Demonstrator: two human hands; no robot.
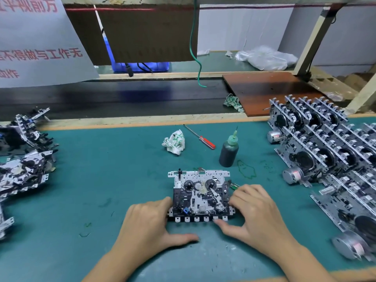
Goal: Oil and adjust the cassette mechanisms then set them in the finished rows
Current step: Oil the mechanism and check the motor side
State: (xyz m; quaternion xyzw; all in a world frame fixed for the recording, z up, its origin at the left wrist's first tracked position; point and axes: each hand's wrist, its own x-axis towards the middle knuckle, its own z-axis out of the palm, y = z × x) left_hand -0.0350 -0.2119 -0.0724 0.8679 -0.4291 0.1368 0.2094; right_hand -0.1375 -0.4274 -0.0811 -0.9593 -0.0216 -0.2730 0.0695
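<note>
From the head view, the cassette mechanism (200, 195) lies flat on the green bench (101, 180), low in the middle of the frame, its row of white keys toward me. My left hand (151, 222) sits at its left edge, fingers curled against the side and thumb stretched out flat on the bench below it. My right hand (253, 212) holds the right edge, fingers bent over the side and thumb touching the key row; a green-handled tool (235, 185) shows just past my right fingertips, and I cannot tell whether my grip has it. Above the mechanism, in mid-frame, stand the dark oil bottle (228, 152) with its green nozzle, a red-handled screwdriver (200, 137) and a crumpled rag (175, 142), each apart from the others. The finished rows (325, 143) stand upright along the right side of the frame. A loose heap of mechanisms (24, 159) lies at the left edge.
</note>
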